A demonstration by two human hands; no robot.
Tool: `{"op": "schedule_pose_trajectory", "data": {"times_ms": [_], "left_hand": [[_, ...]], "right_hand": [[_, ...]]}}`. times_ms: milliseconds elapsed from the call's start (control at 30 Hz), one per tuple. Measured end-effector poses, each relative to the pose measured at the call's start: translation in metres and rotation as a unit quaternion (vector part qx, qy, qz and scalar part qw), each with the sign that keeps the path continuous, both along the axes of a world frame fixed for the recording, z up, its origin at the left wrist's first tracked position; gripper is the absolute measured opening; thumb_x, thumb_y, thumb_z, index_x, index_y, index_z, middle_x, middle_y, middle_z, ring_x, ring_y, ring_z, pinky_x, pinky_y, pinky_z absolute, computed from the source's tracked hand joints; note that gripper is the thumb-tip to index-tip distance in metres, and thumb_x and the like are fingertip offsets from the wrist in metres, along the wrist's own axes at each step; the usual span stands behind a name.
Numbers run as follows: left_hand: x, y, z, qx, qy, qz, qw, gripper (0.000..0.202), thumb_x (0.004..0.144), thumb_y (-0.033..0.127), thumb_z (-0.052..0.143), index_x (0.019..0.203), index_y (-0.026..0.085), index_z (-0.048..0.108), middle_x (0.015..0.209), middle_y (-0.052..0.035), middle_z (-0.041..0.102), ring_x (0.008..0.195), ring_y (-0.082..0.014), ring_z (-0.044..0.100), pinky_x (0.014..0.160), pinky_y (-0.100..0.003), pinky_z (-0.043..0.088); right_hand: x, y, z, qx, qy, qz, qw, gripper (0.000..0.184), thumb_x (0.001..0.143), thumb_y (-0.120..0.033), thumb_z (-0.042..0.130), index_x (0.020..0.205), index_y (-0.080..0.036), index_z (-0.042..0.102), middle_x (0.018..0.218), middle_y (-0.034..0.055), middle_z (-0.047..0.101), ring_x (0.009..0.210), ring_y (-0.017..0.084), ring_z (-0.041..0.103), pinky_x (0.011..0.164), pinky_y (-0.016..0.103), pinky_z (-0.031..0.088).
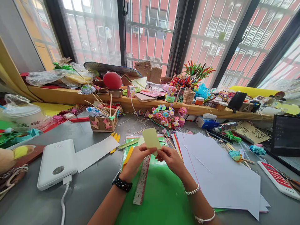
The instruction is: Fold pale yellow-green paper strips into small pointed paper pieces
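Note:
A small pale green piece of paper (151, 137) is held up over the desk, its lower edge pinched between thumbs and fingers. My left hand (137, 155) grips its lower left side. On the lower right corner, my right hand (168, 157) closes with thumb and fingertips. Beneath both hands lies a shiny green sheet (161, 193), with a patterned ruler (142, 182) resting on it close to my left wrist. Yellow paper pieces (127, 157) and a pointed green paper strip (128, 143) sit just left of my hands.
White paper sheets (225, 175) are stacked to the right, near a red-and-white calculator (278, 179). At left stands a white power bank (57, 162) with a cable. A cardboard box (103, 122) with sticks and several colourful flowers (165, 115) line the back; a laptop (286, 137) is far right.

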State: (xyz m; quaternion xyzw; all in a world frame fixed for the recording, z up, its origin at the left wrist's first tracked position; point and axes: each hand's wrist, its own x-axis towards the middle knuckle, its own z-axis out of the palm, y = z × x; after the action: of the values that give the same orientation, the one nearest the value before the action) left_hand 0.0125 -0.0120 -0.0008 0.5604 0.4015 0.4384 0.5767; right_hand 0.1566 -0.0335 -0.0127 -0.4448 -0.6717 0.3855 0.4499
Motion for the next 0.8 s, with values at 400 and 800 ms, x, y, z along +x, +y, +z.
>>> {"op": "schedule_pose_trajectory", "data": {"times_ms": [400, 800], "left_hand": [[0.002, 0.001, -0.005, -0.036, -0.043, 0.021, 0.998, 0.022, 0.060, 0.030, 0.063, 0.075, 0.015, 0.066, 0.076, -0.0026, 0.067, 0.079, -0.0198, 0.057, 0.072, -0.027, 0.040], [0.001, 0.002, -0.004, -0.025, 0.018, -0.005, 1.000, 0.024, 0.058, 0.033, 0.063, 0.072, 0.013, 0.065, 0.073, -0.0036, 0.065, 0.074, -0.0187, 0.056, 0.067, -0.026, 0.040]], "right_hand": [[-0.005, 0.002, -0.011, -0.032, 0.052, -0.002, 0.998, 0.015, 0.070, -0.029, 0.055, 0.065, -0.017, 0.048, 0.060, -0.0004, 0.057, 0.054, 0.012, 0.054, 0.051, 0.023, 0.043], [0.004, 0.004, -0.005, -0.032, 0.059, -0.011, 0.998, 0.022, 0.074, -0.036, 0.049, 0.066, -0.016, 0.050, 0.058, 0.0003, 0.056, 0.053, 0.011, 0.053, 0.052, 0.023, 0.042]]}}
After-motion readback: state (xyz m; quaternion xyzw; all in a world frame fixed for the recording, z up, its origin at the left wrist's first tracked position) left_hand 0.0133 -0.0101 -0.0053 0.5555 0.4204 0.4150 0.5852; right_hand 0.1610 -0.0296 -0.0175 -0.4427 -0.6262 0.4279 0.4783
